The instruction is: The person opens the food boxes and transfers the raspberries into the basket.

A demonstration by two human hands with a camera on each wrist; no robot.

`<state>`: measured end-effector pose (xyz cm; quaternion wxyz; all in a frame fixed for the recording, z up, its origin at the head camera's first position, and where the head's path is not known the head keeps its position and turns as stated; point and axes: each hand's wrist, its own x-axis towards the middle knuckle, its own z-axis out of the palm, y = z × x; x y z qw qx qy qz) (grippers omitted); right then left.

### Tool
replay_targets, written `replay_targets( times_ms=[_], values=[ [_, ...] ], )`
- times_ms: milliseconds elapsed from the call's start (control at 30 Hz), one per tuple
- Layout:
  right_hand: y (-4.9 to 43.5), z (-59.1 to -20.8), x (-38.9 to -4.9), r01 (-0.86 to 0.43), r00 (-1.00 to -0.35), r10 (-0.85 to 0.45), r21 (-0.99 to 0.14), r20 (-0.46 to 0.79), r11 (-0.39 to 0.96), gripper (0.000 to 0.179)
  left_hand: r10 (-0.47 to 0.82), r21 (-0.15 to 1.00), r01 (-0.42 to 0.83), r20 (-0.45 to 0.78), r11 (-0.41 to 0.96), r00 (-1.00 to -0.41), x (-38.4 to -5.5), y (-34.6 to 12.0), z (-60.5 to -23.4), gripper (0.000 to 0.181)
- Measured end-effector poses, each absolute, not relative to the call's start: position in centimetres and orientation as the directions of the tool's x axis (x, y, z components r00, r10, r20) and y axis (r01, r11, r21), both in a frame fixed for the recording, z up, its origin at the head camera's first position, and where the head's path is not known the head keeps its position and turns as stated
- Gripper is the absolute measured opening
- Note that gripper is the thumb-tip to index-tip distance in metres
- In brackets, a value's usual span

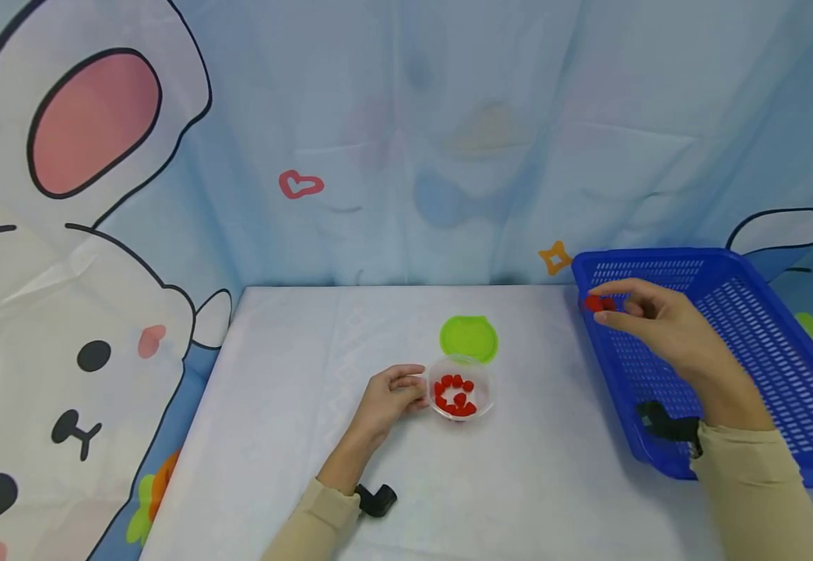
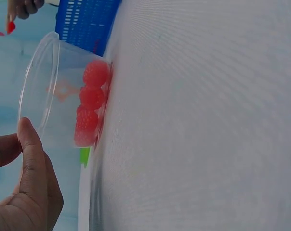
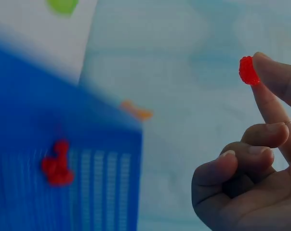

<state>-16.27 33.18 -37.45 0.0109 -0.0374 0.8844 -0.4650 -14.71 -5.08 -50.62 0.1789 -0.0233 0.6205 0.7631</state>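
In the head view, my left hand (image 1: 394, 397) is at the left side of a clear plastic cup (image 1: 487, 387) holding several red raspberries (image 1: 459, 398). The left wrist view shows its thumb and a fingertip pinching the rim of the cup (image 2: 54, 48), with raspberries (image 2: 92, 96) at the bottom. Over the blue basket's near-left part, my right hand (image 1: 659, 323) pinches one raspberry (image 3: 249, 70) between thumb and index finger. Its other fingers are curled. More raspberries (image 3: 58, 166) lie in the basket, blurred in the right wrist view.
The blue plastic basket (image 1: 606, 382) with slotted walls stands at the table's right. A green lid (image 1: 469, 338) lies just behind the cup on the white tabletop (image 1: 308, 351). A printed curtain (image 1: 378, 140) hangs along the back edge.
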Motion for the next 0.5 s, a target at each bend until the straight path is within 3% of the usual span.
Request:
replay_targets(
  times_ms=[167, 500],
  values=[
    [37.8, -39.1, -19.0, 0.031, -0.999, -0.01, -0.77, -0.048, 0.637, 0.055, 0.238, 0.94, -0.297, -0.254, -0.168, -0.937, -14.8, -5.2, -50.6, 0.03],
    [42.9, -46.0, -23.9, 0.193, -0.98, 0.097, -0.724, -0.173, 0.663, 0.063, 0.248, 0.938, -0.304, -0.258, -0.169, -0.934, -14.7, -5.0, -50.7, 0.031]
  ],
)
